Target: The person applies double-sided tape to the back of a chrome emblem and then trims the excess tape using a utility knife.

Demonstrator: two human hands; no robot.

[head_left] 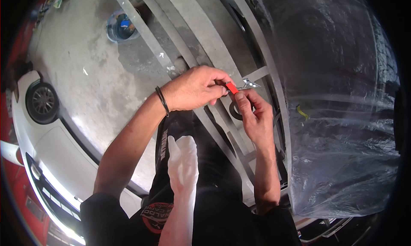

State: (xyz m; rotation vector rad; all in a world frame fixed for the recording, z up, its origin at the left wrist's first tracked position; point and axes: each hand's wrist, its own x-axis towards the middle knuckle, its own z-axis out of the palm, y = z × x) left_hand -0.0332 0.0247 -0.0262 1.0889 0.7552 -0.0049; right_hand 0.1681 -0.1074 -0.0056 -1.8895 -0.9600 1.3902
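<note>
Between the fingertips of both hands is a small flat red rectangular piece (232, 87), whose exact kind I cannot tell. My left hand (192, 88), with dark bands at the wrist, pinches its near end between thumb and fingers. On the other end, the thumb of my right hand (258, 115) presses against curled fingers. A shiny silver piece (251, 83) shows just beyond the red one. Partly behind my right hand is a black ring-shaped roll (235, 111). Grey metal bars (205, 28) run beneath both hands.
Clear plastic sheeting (338, 160) covers a large surface at right, with a yellow strip (302, 112) on it. A bucket (121, 28) with something blue inside stands on the concrete floor (90, 87). A white car (64, 139) is at left. White material (184, 169) hangs before my shirt.
</note>
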